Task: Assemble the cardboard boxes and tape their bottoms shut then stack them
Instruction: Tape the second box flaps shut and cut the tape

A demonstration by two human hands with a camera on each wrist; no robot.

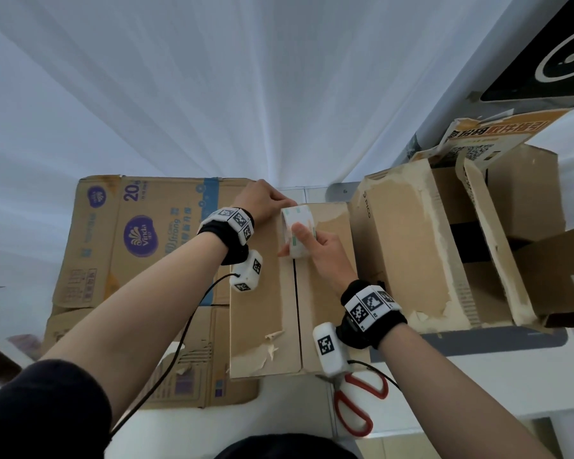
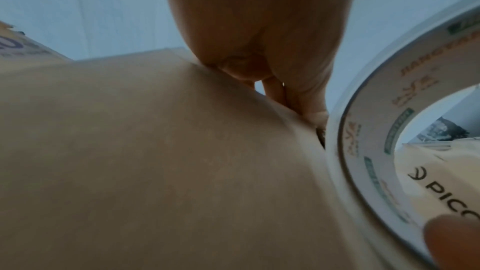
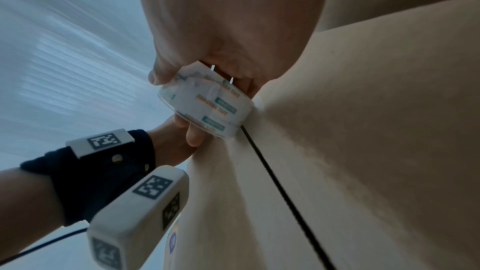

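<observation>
White table (image 1: pixel 444 389) — boxes (image 1: pixel 289 293) and red-handled scissors (image 1: pixel 358 405) on it.

"Vinda" and "20" stand on the flattened carton (image 1: pixel 140 246) at nine o'clock. "PICO" marks the brown box (image 1: pixel 408 246) at three o'clock. The tape roll's (image 1: pixel 297 231) print is unreadable.

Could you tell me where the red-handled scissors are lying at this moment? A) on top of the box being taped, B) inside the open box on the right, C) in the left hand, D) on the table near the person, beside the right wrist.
D: the red-handled scissors lie on the white table, just below the right wrist and off the near edge of the box.
</observation>
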